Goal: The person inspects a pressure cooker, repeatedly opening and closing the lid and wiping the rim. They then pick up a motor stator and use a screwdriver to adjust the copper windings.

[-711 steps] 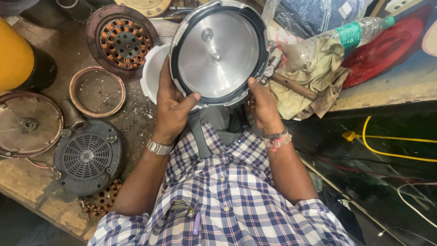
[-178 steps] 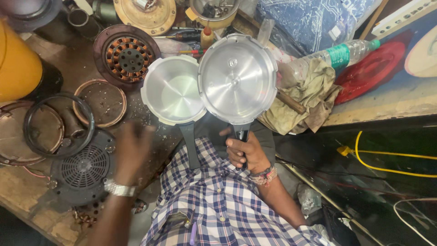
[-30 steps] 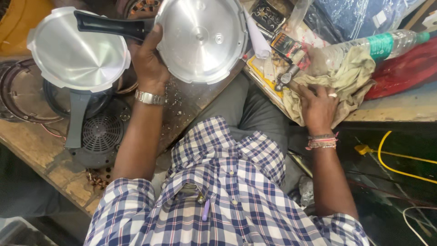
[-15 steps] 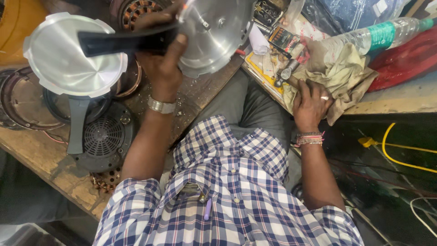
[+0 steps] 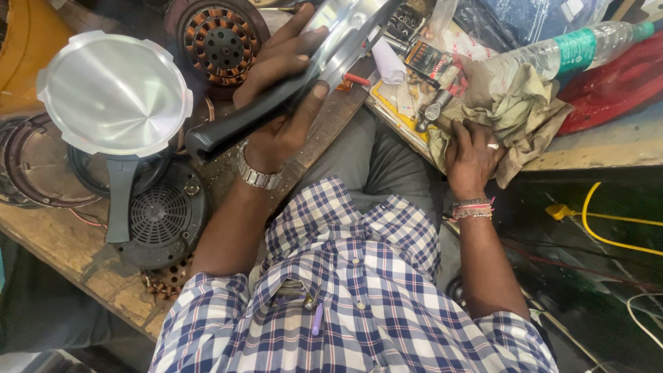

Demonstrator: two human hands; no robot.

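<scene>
Holding a shiny lid (image 5: 345, 34) by its black handle (image 5: 242, 124), the left hand (image 5: 283, 103) has a tight grip, and the lid tilts up over the bench (image 5: 69, 255). The right hand (image 5: 473, 155) presses flat on a rag (image 5: 518, 114), gripping nothing. Near it lies a bottle (image 5: 552, 55). A second lid (image 5: 114, 93) sits on the bench to the left, over a black fan cover (image 5: 162, 221).

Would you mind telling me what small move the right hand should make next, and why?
Probably closing the right hand on the small metal tool at its fingertips. The left hand already grips the tilted lid by its black handle, while the right rests on the rag holding nothing, so it seems to be fetching a tool.
</scene>
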